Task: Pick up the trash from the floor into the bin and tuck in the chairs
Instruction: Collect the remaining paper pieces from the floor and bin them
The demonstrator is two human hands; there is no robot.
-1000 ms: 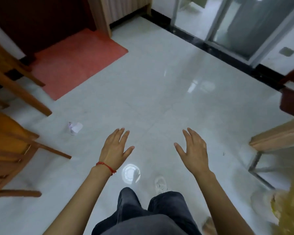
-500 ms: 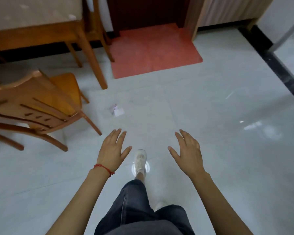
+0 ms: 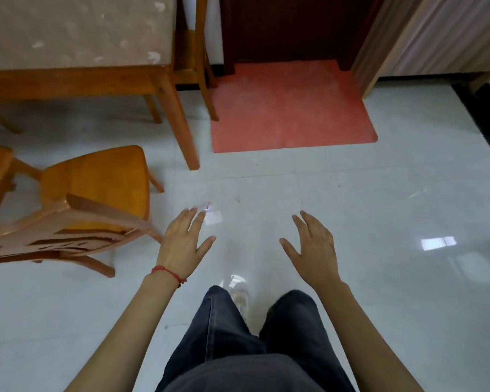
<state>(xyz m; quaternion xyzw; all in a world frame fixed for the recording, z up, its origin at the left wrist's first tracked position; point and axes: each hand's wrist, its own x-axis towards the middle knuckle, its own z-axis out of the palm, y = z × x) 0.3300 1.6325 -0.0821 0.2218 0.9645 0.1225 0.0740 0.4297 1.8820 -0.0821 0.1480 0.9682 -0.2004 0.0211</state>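
While both arms reach forward over the glossy white tiled floor (image 3: 379, 210), the left hand (image 3: 183, 244) and the right hand (image 3: 313, 246) hover palms-down with fingers straight and spread, grasping nothing. A thin red string bracelet (image 3: 169, 273) circles the left wrist. Just past the left fingertips lies the trash (image 3: 213, 216): a small, pale, crumpled scrap of paper with a faint purple tint at its upper edge, resting on the tile between the two hands and closer to the left one; its outline is blurred, so whether the fingers overlap it or merely appear next to it cannot be told. To the left stands a wooden chair (image 3: 96, 179) of smooth, orange-varnished wood, its rounded seat facing the table and its slatted curved backrest nearest the camera, pulled out from the wooden table (image 3: 77, 80). That table has square tapered legs and a mottled beige, stone-like top. A second chair (image 3: 194, 66) shows its slim legs beyond the table's corner. Further on, a flat rectangular salmon-red mat (image 3: 292, 108) lies before a dark brown door (image 3: 292, 26), beside a ribbed light wood cabinet (image 3: 425, 38). Dark, loose denim trousers (image 3: 238, 349) fill the lower middle, with a white shoe (image 3: 239, 292) showing between the legs. No container is in view.
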